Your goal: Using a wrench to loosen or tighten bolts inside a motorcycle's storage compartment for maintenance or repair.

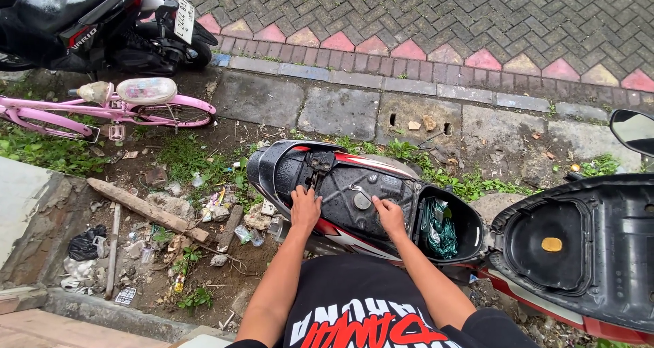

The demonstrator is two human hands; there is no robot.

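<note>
Black moulded-plastic under-seat compartment of a red-and-white scooter [368,195], seat lifted open at right; padded black seat underside [579,249] cut off by frame edge. Left hand [304,208] rests on compartment's rear rim near the latch, fingers curled, grip unclear. Right hand [390,215] lies flat beside the round metal fuel cap [362,201], fingers narrow; a slim metal tool nearby, contact hard to judge. Crumpled green cloth [437,229] fills the deep well. Rubble-strewn dirt to the left.
</note>
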